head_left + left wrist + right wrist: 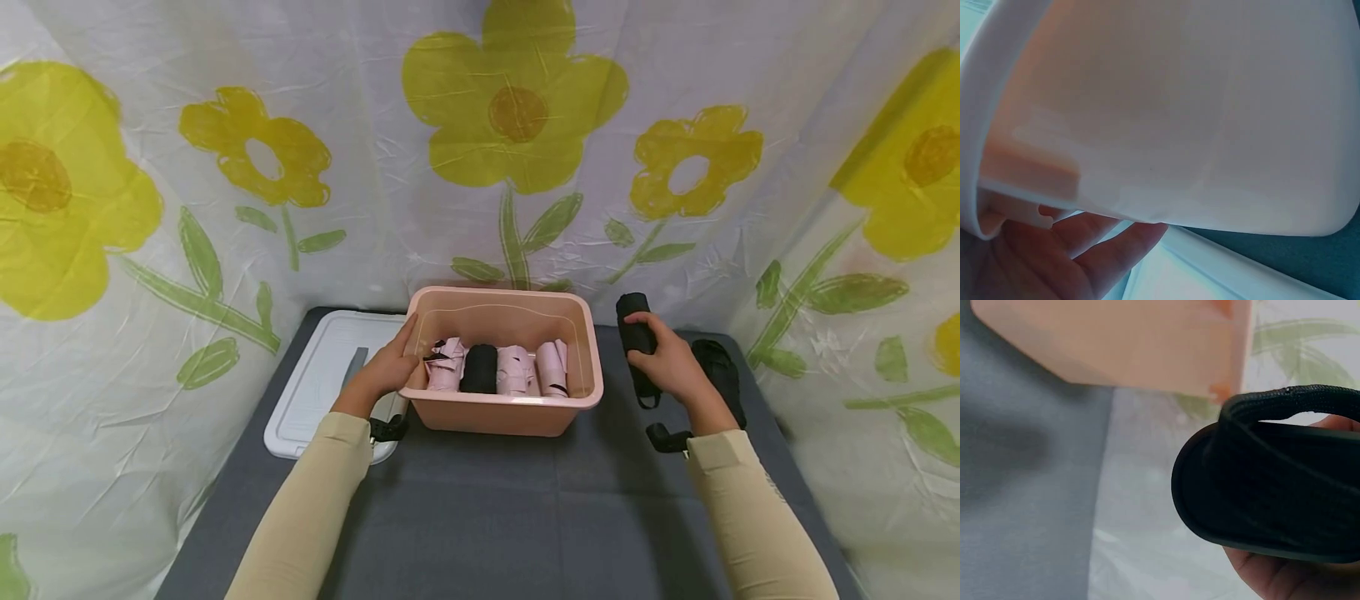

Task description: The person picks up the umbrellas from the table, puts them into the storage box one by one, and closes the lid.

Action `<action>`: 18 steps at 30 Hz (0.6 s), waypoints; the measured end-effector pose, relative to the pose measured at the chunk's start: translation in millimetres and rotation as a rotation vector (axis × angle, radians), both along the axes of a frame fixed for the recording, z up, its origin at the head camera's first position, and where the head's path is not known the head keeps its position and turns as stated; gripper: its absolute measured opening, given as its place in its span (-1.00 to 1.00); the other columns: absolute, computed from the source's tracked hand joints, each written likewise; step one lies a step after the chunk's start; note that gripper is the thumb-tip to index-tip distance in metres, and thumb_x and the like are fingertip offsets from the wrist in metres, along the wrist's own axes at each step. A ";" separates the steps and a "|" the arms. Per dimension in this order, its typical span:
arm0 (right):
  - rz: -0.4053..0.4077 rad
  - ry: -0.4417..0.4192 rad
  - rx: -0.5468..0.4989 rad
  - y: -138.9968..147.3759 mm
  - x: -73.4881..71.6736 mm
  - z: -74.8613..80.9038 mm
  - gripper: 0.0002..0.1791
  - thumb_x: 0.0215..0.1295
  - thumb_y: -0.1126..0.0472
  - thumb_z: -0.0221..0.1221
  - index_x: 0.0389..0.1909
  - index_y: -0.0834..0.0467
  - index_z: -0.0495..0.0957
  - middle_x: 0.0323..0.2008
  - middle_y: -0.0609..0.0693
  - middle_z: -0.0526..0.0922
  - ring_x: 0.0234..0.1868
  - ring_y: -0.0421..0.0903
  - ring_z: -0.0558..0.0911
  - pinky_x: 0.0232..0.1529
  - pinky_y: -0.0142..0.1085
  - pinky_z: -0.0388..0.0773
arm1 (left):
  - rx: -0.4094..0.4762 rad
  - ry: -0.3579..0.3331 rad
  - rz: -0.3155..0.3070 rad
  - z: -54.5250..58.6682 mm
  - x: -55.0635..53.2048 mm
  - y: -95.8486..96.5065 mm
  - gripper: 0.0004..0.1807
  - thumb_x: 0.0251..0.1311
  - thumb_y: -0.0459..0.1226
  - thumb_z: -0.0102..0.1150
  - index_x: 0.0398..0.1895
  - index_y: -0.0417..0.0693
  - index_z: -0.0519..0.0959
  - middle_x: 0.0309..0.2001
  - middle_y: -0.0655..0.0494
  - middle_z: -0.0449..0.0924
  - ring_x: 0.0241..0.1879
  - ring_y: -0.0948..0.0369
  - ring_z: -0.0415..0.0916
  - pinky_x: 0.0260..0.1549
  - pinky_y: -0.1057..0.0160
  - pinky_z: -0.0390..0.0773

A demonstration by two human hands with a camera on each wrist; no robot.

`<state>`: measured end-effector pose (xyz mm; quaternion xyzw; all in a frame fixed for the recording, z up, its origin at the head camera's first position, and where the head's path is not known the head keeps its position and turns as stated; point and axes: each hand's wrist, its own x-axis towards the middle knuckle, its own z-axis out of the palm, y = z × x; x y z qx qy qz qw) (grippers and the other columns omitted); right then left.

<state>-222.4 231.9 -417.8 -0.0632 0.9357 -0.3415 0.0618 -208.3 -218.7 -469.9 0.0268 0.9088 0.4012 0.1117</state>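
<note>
Four rolled bundles (478, 369), three pink and one black, lie side by side in a pinkish-orange bin (491, 417) that stands on the dark grey table (487, 500) near its back edge. At the bin's left end, the left hand (382, 371) holds the rim, its fingers (1124, 251) slightly bent and touching the outside of the wall just below; how firmly they press I cannot tell. To the right of the bin and apart from it, the right hand (667, 354) has its fingers wrapped round a black folded umbrella (636, 332), tilted, with the strap loop (1291, 403) at its end turned toward the person. Another dark item (716, 375) sits beside the right forearm, which hides part of it. On the left, a white lid (311, 383) with a grey handle lies partly behind the left hand. Behind everything hangs a whitish sheet (367, 192) printed with yellow flowers.
</note>
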 end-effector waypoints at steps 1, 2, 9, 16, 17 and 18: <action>0.004 0.007 0.002 -1.3 0.0 2.2 -0.36 0.30 0.18 0.09 0.39 -0.07 0.17 0.18 0.37 0.38 -0.23 0.19 0.56 -0.42 -0.20 0.51 | -0.001 0.001 -0.001 -0.5 -0.3 -0.1 -0.17 0.29 -0.31 -0.22 0.57 0.19 -0.29 0.47 -0.30 0.05 0.23 -0.20 0.34 0.07 -0.11 0.43; 0.009 0.011 0.000 -2.8 0.1 4.4 -0.37 0.30 0.17 0.09 0.39 -0.08 0.17 0.18 0.36 0.38 -0.23 0.18 0.56 -0.41 -0.20 0.52 | -0.001 0.001 -0.002 -0.9 -0.4 -0.2 -0.17 0.29 -0.32 -0.22 0.57 0.19 -0.29 0.47 -0.31 0.05 0.23 -0.20 0.34 0.09 -0.12 0.42; 0.051 0.038 -0.028 -14.4 -0.7 19.2 -0.38 0.31 0.18 0.10 0.37 -0.08 0.20 0.09 0.29 0.46 -0.32 0.12 0.58 -0.43 -0.21 0.51 | -0.014 -0.002 -0.009 -3.1 -1.0 -1.5 -0.17 0.30 -0.29 -0.22 0.57 0.19 -0.30 0.48 -0.31 0.03 0.32 -0.23 0.26 0.20 -0.18 0.34; 0.083 0.058 -0.018 -29.8 -3.3 33.9 -0.40 0.31 0.17 0.12 0.36 -0.07 0.20 0.21 0.26 0.40 -0.17 0.17 0.59 -0.34 -0.16 0.57 | -0.026 -0.014 -0.003 -2.9 -1.6 -1.0 -0.20 0.37 -0.22 -0.21 0.57 0.20 -0.32 0.49 -0.29 0.00 0.39 -0.26 0.14 0.29 -0.22 0.24; 0.089 0.058 -0.018 -32.0 -3.8 35.9 -0.40 0.31 0.17 0.12 0.36 -0.07 0.20 0.22 0.26 0.39 -0.16 0.18 0.59 -0.33 -0.16 0.57 | -0.024 -0.018 -0.001 -2.8 -1.8 -0.8 -0.21 0.38 -0.20 -0.22 0.57 0.21 -0.32 0.49 -0.29 -0.01 0.40 -0.26 0.13 0.29 -0.22 0.23; 0.094 0.057 -0.016 -34.0 -4.4 37.9 -0.40 0.32 0.17 0.12 0.36 -0.08 0.20 0.22 0.26 0.39 -0.16 0.18 0.60 -0.33 -0.16 0.58 | -0.023 -0.023 -0.001 -2.4 -1.9 -0.6 -0.22 0.40 -0.18 -0.22 0.57 0.22 -0.33 0.50 -0.28 -0.01 0.40 -0.26 0.12 0.30 -0.22 0.22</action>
